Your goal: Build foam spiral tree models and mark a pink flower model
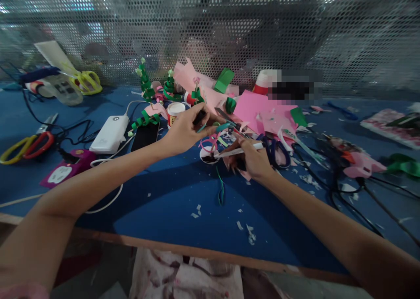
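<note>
Your work looks partway along: a green curled piece (143,81) and a second green spiral (169,88) stand beyond your left grip and seem shaped, while the pink loop (206,145) between your hands looks unassembled. Pink paper (251,109) lies beyond your right grip, perhaps unused (its folds hide much).

Your left hand (183,130) has its grip closed, fingertips pinching what seems to be a teal strip (222,127) that points toward your right hand (257,159). That hand's grip is closed around a white pen-like tool (243,149), its tip slanting down and left toward a small white disc (209,154) with a dark patch. The loop sits just below your left fingertips; whether it touches them, you cannot tell from here. Open scissors (43,130) lie well to the left of your left grip on the desk (157,216).
</note>
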Motion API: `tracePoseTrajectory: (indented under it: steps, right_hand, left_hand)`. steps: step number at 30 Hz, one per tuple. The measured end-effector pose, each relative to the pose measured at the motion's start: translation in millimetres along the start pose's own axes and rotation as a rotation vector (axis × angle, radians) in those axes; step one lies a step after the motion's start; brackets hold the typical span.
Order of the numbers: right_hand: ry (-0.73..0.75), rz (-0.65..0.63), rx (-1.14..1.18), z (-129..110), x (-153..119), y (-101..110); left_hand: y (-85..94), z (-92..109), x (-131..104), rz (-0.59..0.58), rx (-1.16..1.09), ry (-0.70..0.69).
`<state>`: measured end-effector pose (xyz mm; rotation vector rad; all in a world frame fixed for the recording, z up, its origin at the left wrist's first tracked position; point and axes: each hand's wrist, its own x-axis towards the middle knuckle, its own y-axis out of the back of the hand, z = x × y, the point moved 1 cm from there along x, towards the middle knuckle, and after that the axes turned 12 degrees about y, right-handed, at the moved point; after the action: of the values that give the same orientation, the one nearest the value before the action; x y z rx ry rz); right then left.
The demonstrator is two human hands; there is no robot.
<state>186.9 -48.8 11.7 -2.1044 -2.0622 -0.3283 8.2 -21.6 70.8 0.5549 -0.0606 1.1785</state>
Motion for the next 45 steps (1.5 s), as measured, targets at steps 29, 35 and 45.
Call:
tracePoseTrajectory:
  steps: [29, 35, 45]
  right_hand:
    - [0.178, -0.072, -0.126, -4.9, -8.3, 0.2]
    - [0.232, -0.118, -0.226, -3.4, -12.4, 1.5]
    - [0.275, -0.139, -0.307, -10.5, -18.5, -4.7]
  left_hand:
    - [0.6, 1.1, -0.4, -0.044, -0.034, 0.039]
    - [-0.1, 1.7, -0.3, -0.043, -0.040, 0.011]
    - [-1.3, 0.9, 0.2, -0.063, -0.036, -0.064]
